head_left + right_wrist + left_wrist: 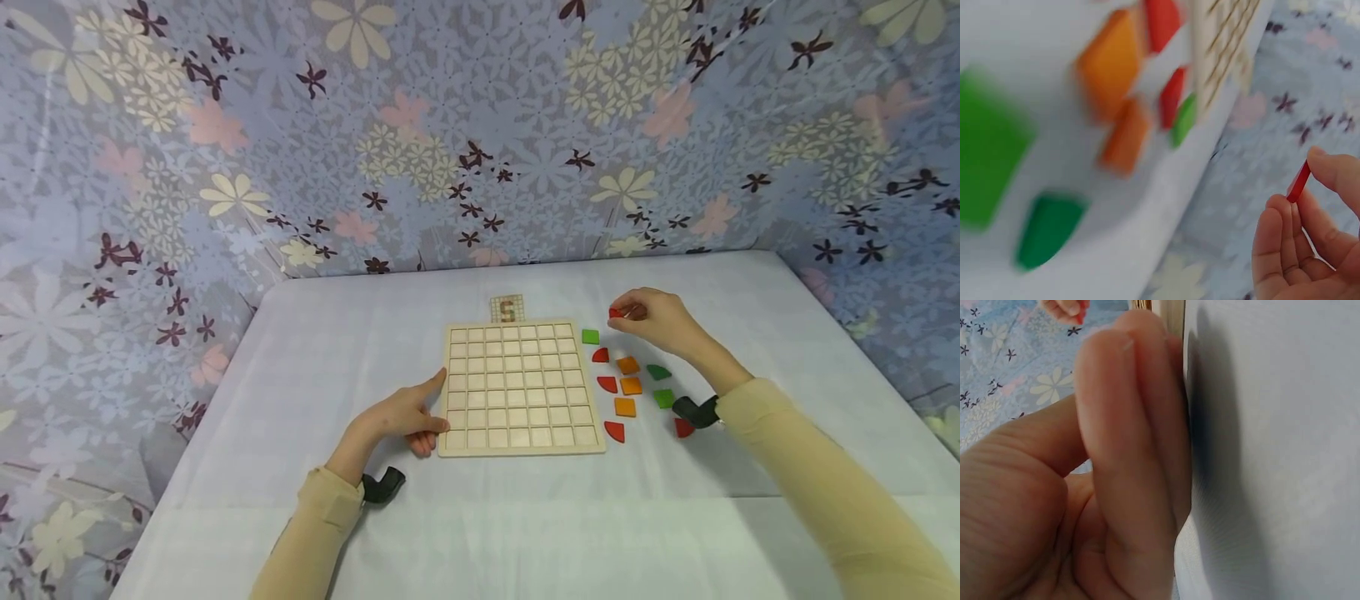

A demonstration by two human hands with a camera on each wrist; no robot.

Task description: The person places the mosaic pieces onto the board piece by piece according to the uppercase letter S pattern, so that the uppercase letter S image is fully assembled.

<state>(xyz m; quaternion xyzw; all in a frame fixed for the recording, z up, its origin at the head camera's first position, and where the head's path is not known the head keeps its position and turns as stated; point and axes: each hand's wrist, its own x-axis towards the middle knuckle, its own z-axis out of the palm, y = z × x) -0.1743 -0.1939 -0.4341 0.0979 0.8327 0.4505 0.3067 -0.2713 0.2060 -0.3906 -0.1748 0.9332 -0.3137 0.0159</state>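
Observation:
A square wooden grid board (521, 387) with bare cells lies on the table. At its left edge rests my left hand (405, 417), index finger and thumb spread along the rim, the other fingers bent below. Up close in the left wrist view, those fingers (1129, 444) are beside the white cloth. To the right of the board, my right hand (656, 317) is raised and pinches a small red tile (1299, 181) between thumb and fingertips. Under it lie loose tiles: a light green square (591, 337), red quarter rounds (615, 432), orange pieces (625, 407) and a dark green piece (659, 372).
A small pattern card (507, 309) showing an S-like figure touches the board's far edge. Another green tile (664, 398) and a red one (683, 427) lie near the black right wrist camera (697, 412). Flowered fabric (480, 133) hangs behind the white-covered table (525, 533).

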